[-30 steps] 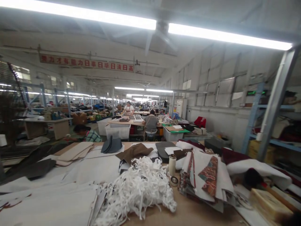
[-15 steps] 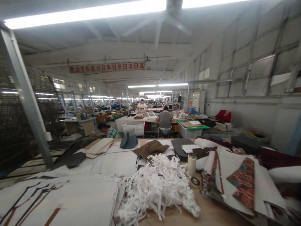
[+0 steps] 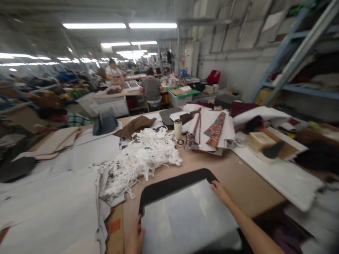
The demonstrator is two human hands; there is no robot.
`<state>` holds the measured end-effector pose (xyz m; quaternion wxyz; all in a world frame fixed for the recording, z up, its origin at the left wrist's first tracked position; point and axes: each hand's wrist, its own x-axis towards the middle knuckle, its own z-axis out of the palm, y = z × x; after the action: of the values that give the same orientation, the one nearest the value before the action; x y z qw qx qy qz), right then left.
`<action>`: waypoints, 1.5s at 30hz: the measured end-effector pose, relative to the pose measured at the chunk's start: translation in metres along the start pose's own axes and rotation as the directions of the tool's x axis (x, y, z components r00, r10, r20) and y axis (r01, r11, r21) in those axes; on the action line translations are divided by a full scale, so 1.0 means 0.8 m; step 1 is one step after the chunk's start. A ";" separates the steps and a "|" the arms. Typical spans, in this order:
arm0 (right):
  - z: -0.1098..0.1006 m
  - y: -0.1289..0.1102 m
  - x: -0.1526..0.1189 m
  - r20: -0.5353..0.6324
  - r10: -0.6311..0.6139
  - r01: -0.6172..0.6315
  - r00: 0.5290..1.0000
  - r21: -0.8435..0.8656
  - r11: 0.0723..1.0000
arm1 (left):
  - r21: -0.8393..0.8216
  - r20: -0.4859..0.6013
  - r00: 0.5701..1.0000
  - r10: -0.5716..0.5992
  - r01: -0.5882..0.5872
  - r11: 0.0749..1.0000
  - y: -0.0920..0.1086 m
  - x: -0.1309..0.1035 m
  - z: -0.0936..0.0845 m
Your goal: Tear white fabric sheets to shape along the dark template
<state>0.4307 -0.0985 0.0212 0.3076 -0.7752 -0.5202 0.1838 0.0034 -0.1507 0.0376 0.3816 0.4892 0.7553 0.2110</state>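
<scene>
Panel [image 3: 169,186], dark beneath a pale sheet [image 3: 185,215], sits at the surface's [image 3: 196,160] near edge, left hand [image 3: 135,238] and right hand [image 3: 222,194] clamped on opposite sides, probably so that it stays steady and the layers don't slip apart.

bright tube lights [image 3: 94,25] glare white overhead in the distance, while the near tabletop [image 3: 249,176] gets softer, dimmer light. pale, hazy reflections lie on the smooth panel [image 3: 182,215]. the shelving [image 3: 302,84] at right sinks into shadow. blur smears the left background (hardly a crisp edge anywhere), and wide-angle distortion stretches the borders.
</scene>
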 end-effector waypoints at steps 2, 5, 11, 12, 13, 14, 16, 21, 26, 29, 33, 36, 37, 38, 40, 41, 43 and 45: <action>0.012 0.020 -0.011 -0.014 0.034 -0.035 0.999 -0.066 0.997 | 0.196 -0.112 0.961 0.252 -0.227 0.954 0.001 0.022 0.018; 0.027 0.028 -0.015 -0.110 -0.014 -0.005 0.994 -0.168 0.986 | 0.397 -0.014 0.758 0.652 -0.595 0.699 0.034 0.039 0.071; 0.040 0.028 -0.017 -0.208 -0.203 0.128 0.957 -0.325 0.937 | 0.296 0.428 0.383 0.819 -0.915 0.274 0.173 0.032 0.232; 0.040 0.029 -0.018 -0.212 -0.228 0.149 0.950 -0.334 0.931 | 0.305 0.466 0.367 0.805 -0.921 0.244 0.194 0.033 0.250; 0.041 0.030 -0.018 -0.215 -0.252 0.168 0.944 -0.345 0.924 | 0.320 0.501 0.359 0.788 -0.922 0.217 0.211 0.035 0.264; 0.041 0.030 -0.018 -0.215 -0.274 0.185 0.937 -0.359 0.915 | 0.339 0.532 0.356 0.768 -0.921 0.192 0.226 0.037 0.274; 0.041 0.031 -0.018 -0.209 -0.314 0.213 0.926 -0.396 0.893 | 0.377 0.583 0.351 0.733 -0.916 0.138 0.244 0.042 0.284; 0.039 0.028 -0.023 -0.158 -0.375 0.259 0.913 -0.486 0.835 | 0.420 0.620 0.290 0.729 -0.908 0.004 0.256 0.049 0.287; 0.037 0.025 -0.026 -0.146 -0.389 0.267 0.909 -0.511 0.817 | 0.419 0.645 0.267 0.716 -0.907 -0.040 0.260 0.048 0.289; 0.037 0.026 -0.026 -0.149 -0.388 0.267 0.909 -0.507 0.820 | 0.428 0.647 0.279 0.709 -0.903 -0.035 0.261 0.048 0.290; 0.037 0.027 -0.028 -0.138 -0.394 0.274 0.909 -0.514 0.813 | 0.419 0.650 0.275 0.708 -0.907 -0.033 0.261 0.048 0.290; 0.038 0.025 -0.030 -0.120 -0.405 0.289 0.906 -0.525 0.801 | 0.421 0.658 0.279 0.700 -0.907 -0.033 0.261 0.048 0.291; 0.038 0.025 -0.030 -0.113 -0.407 0.292 0.906 -0.529 0.797 | 0.421 0.660 0.280 0.697 -0.906 -0.036 0.261 0.048 0.291; 0.038 0.025 -0.031 -0.105 -0.408 0.295 0.907 -0.531 0.794 | 0.422 0.663 0.279 0.695 -0.906 -0.038 0.262 0.048 0.292; 0.035 0.029 -0.032 -0.089 -0.406 0.302 0.910 -0.528 0.794 | 0.423 0.666 0.278 0.692 -0.905 -0.044 0.263 0.048 0.293; 0.034 0.032 -0.032 -0.085 -0.405 0.306 0.910 -0.519 0.798 | 0.423 0.667 0.275 0.693 -0.905 -0.048 0.263 0.048 0.294; 0.029 0.042 -0.034 -0.096 -0.404 0.312 0.910 -0.485 0.817 | 0.418 0.667 0.254 0.700 -0.906 -0.069 0.265 0.048 0.295; 0.023 0.053 -0.036 -0.128 -0.405 0.313 0.905 -0.443 0.840 | 0.392 0.673 0.206 0.710 -0.914 -0.106 0.266 0.049 0.296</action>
<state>0.4377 -0.1309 -0.0220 0.2207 -0.7258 -0.6470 -0.0771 0.3029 -0.0368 0.0237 0.0107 0.9721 0.2345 0.0014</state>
